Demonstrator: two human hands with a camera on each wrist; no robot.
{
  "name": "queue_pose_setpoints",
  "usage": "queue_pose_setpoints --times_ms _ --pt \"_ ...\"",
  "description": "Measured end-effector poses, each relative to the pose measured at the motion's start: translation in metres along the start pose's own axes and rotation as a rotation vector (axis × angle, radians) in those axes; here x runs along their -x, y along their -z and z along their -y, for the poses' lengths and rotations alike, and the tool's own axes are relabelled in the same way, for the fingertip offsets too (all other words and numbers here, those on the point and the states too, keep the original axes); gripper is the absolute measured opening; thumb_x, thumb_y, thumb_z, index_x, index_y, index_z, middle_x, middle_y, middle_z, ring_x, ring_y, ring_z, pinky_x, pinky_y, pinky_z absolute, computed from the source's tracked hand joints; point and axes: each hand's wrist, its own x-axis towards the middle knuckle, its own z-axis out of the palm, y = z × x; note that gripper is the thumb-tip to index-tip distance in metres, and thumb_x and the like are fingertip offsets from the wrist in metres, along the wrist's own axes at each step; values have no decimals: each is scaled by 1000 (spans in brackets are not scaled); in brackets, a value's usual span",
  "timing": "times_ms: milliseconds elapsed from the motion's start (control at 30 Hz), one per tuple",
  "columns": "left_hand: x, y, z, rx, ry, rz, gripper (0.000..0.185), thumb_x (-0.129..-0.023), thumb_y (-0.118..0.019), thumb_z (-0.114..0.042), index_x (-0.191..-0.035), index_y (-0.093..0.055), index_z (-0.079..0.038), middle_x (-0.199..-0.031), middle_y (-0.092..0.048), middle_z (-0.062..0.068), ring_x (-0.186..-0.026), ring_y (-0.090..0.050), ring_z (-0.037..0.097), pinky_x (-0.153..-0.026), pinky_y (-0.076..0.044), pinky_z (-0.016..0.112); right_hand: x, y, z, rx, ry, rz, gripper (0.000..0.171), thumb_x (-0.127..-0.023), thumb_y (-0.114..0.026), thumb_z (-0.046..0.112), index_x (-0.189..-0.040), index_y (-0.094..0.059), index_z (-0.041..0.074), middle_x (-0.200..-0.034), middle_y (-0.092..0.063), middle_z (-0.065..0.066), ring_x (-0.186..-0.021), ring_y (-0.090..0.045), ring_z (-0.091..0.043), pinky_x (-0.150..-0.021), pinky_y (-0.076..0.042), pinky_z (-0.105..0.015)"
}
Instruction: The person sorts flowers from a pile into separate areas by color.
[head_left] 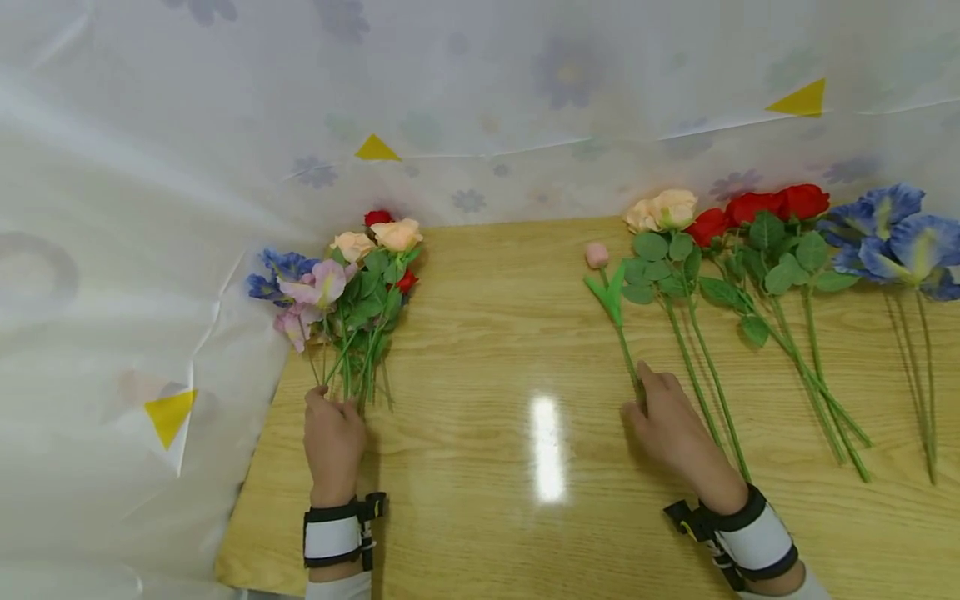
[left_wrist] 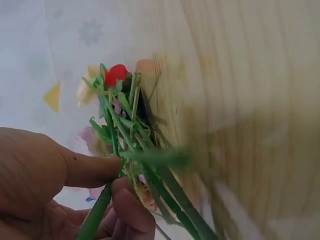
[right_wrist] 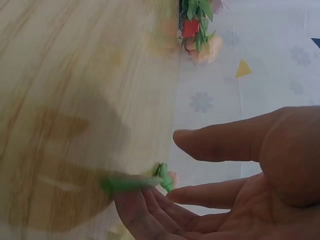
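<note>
Head view first: my left hand [head_left: 333, 437] grips the stems of a mixed bouquet [head_left: 345, 283] at the left edge of the wooden tabletop [head_left: 487, 358], blooms pointing toward the far edge. My right hand [head_left: 670, 423] lies over the lower stem of a pink rosebud [head_left: 597, 255], which rests near the middle of the tabletop, just left of the peach roses [head_left: 663, 210]. Farther right lie red roses [head_left: 772, 204] and blue flowers [head_left: 892, 233] by the right edge.

Left wrist view: my thumb and curled fingers [left_wrist: 132, 207] pinch the bundled green stems [left_wrist: 145, 170] tightly. I judge that this hold should stay low on the stems so that the blooms fan out and leave room for another stem.

Right wrist view: my fingers [right_wrist: 200, 197] are spread and relaxed, the thumb apart above them, and the green stem [right_wrist: 132, 182] only touches the fingertips. It is not gripped yet. To lift it well, I should pinch the stem itself, below the leaf, and avoid dragging the neighbouring peach rose stems along.
</note>
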Motion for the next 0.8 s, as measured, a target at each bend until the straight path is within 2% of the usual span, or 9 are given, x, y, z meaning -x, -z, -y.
queue_pose_setpoints --times_ms 133,300,400,533,667,800 --pt "-2 1 0 -22 -6 -12 49 -99 -56 -13 -138 -39 11 -84 -57 21 -68 -57 36 -54 -44 48 1 -1 3 20 28 -15 62 -97 -58 12 -144 -29 -16 -129 -41 -37 -114 -46 -48 -85 -43 -57" --pt "-4 1 3 -57 -3 14 46 -100 -55 -16 -137 -44 10 -80 -59 20 -65 -58 34 -52 -44 47 1 -1 5 27 42 -22 60 -97 -61 15 -142 -35 -14 -127 -45 -34 -115 -46 -48 -88 -42 -57" --pt "-5 1 3 -77 3 5 37 -100 -55 -18 -126 -54 8 -84 -59 22 -68 -59 36 -51 -45 48 1 -2 6 30 46 -28 58 -97 -61 17 -141 -37 -13 -128 -46 -34 -116 -46 -48 -88 -42 -58" --pt "-6 1 3 -119 3 -50 24 -99 -56 -18 -105 -66 3 -89 -58 22 -72 -59 38 -52 -46 51 2 -3 5 29 51 -39 53 -97 -61 18 -138 -43 -11 -127 -47 -33 -115 -47 -47 -87 -42 -57" --pt "-8 2 1 -113 -19 -98 21 -97 -57 -15 -95 -67 3 -87 -57 20 -74 -58 39 -55 -46 52 3 -4 5 22 59 -53 47 -97 -60 19 -135 -49 -8 -124 -50 -30 -110 -50 -42 -83 -44 -53" --pt "-12 3 0 -59 -72 -84 22 -96 -59 -16 -93 -66 4 -83 -59 18 -73 -58 35 -59 -48 48 4 -5 4 8 69 -66 43 -98 -60 19 -133 -53 -6 -119 -53 -25 -99 -51 -33 -75 -43 -44"
